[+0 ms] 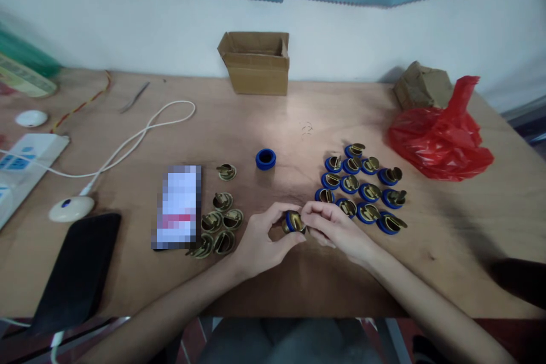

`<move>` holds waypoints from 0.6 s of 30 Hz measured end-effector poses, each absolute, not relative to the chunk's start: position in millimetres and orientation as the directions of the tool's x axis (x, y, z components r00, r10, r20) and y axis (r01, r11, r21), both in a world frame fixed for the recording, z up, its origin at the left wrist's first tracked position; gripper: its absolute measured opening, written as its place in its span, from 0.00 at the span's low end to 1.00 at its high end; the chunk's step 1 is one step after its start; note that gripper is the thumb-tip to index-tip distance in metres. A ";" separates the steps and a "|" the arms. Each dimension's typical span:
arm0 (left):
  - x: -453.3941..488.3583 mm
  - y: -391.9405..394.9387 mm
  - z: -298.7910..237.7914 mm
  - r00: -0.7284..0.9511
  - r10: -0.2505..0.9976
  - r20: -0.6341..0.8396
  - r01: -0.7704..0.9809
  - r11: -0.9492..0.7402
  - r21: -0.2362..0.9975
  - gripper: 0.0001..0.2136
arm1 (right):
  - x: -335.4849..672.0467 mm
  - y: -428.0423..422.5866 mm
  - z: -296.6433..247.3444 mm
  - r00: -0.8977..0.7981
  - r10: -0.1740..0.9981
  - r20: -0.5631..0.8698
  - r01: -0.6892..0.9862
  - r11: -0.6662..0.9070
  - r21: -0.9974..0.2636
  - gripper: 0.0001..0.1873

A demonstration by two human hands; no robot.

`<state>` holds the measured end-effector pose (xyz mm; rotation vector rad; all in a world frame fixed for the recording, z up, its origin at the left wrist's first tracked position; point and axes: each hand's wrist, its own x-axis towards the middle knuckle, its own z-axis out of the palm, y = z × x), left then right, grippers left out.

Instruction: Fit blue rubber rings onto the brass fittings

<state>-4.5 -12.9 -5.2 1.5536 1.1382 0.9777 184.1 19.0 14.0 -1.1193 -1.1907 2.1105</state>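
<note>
My left hand (pixel 261 240) and my right hand (pixel 330 225) meet near the table's front edge, both pinched around one small part (pixel 294 222): a brass piece inside a blue ring. Left of my hands lie several bare brass pieces (pixel 222 224). To the right sits a cluster of several brass pieces fitted in blue rings (pixel 362 187). A single blue ring (pixel 265 158) stands alone behind my hands.
An open cardboard box (pixel 256 62) stands at the back wall. A red plastic bag (pixel 439 136) and a brown packet (pixel 422 86) lie at right. A pixelated card (pixel 178 206), black phone (pixel 79 270), white cable (pixel 140 136) and power strip (pixel 23 162) occupy the left.
</note>
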 end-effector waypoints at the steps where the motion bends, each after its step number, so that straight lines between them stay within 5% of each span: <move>1: -4.5 -12.8 -4.9 0.251 0.966 0.066 0.214 -0.122 0.969 0.16 | 184.1 18.7 13.6 -0.558 0.714 -0.423 -0.004 -0.512 -0.859 0.17; 18: -7.3 -11.3 -5.6 0.303 0.953 0.027 0.256 -0.109 0.961 0.24 | 184.1 17.9 11.8 -0.559 0.719 -0.413 0.014 -0.489 -0.872 0.17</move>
